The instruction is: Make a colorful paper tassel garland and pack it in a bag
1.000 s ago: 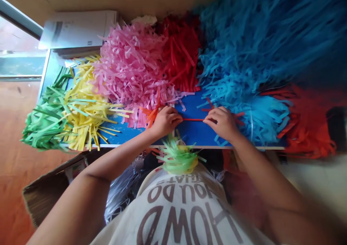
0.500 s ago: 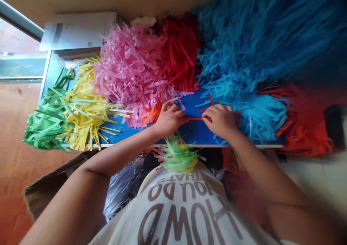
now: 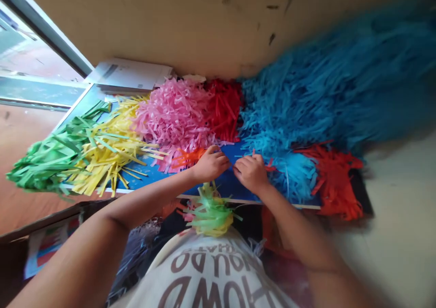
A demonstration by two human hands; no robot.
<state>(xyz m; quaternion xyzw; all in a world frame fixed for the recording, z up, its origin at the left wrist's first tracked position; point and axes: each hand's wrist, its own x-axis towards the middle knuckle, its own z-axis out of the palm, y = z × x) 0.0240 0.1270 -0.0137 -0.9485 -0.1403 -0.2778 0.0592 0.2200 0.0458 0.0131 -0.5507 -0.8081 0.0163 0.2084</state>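
Note:
My left hand (image 3: 211,163) is over the blue tabletop (image 3: 223,181) with its fingers curled closed; what they grip is hidden. Orange paper strips (image 3: 188,157) spread out just beside it, on the side of the pink strips. My right hand (image 3: 251,171) is pinched closed close by, and ends of red paper strips (image 3: 271,166) stick out past it. A narrow gap lies between the two hands. Below them, a tuft of green and yellow strips (image 3: 213,212) is at the table's front edge, against my shirt.
Heaps of green (image 3: 51,151), yellow (image 3: 112,153), pink (image 3: 177,112) and dark red strips (image 3: 225,108) cover the left and back. A large blue heap (image 3: 323,85) rises at the right, with red-orange strips (image 3: 337,181) at that end. White papers (image 3: 132,74) lie by the wall.
The view has tilted up and shifted, showing more wall. My hands have come closer together, and the red strip that stretched between them is no longer visible there.

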